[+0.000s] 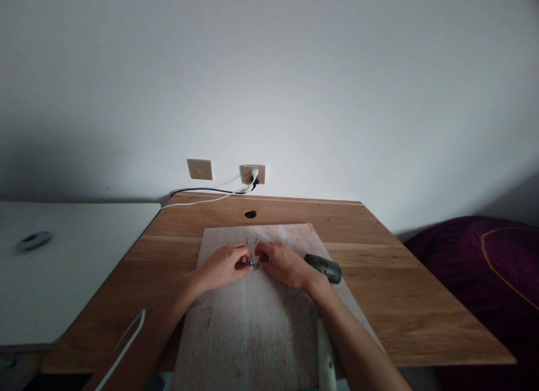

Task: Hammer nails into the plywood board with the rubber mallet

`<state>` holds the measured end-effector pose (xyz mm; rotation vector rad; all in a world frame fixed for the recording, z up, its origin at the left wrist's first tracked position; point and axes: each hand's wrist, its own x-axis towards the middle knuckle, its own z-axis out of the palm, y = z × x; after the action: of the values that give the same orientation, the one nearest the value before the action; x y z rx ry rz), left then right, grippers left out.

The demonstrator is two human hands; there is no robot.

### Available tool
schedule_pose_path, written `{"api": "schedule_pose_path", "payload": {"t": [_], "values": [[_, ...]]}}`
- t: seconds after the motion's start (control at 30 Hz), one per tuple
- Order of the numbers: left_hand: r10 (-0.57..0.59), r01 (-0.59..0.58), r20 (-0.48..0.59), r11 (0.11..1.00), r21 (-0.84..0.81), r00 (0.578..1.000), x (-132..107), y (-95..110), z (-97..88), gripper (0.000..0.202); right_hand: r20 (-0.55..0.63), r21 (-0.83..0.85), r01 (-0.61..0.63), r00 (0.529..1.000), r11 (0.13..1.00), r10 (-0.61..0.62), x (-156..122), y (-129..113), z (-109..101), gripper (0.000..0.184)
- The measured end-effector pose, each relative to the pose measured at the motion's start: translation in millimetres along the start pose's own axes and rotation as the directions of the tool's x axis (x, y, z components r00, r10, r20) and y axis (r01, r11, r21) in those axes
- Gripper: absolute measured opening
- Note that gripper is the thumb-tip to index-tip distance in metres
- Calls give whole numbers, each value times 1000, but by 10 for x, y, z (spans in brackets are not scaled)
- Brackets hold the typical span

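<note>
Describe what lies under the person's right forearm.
A hammer lying on the pale board: its dark head shows beside the wrist and the pale handle end near the bottom edge. The right forearm covers the middle of the handle.

Tiny, indistinct metal bit (255,266) between the fingers (243,262)

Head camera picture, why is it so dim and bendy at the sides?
Head view: the light is dim, the wall shadowed at left; the wide lens curves the table edges; the small metal piece pinched by left hand and right hand is too blurry to identify.
</note>
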<state>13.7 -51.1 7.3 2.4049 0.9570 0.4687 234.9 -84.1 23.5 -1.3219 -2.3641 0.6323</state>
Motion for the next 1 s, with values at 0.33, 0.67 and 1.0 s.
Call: {"api": "schedule_pose_path", "payload": {"t": [0.33,0.67,1.0], "values": [[26,-27,-36,1000,-8,999,-7,24,-22,8,-32,-30,-68,997,997,67,-21,-23,-88,28],[111,-70,-327,989,132,938,131,-191,58,39,-236,-273,-292,944,917,231,-1,25,-134,32],[181,-120,-206,953,277,962,251,-215,52,33,-200,-450,-367,930,814,309,36,-34,-183,27]]}}
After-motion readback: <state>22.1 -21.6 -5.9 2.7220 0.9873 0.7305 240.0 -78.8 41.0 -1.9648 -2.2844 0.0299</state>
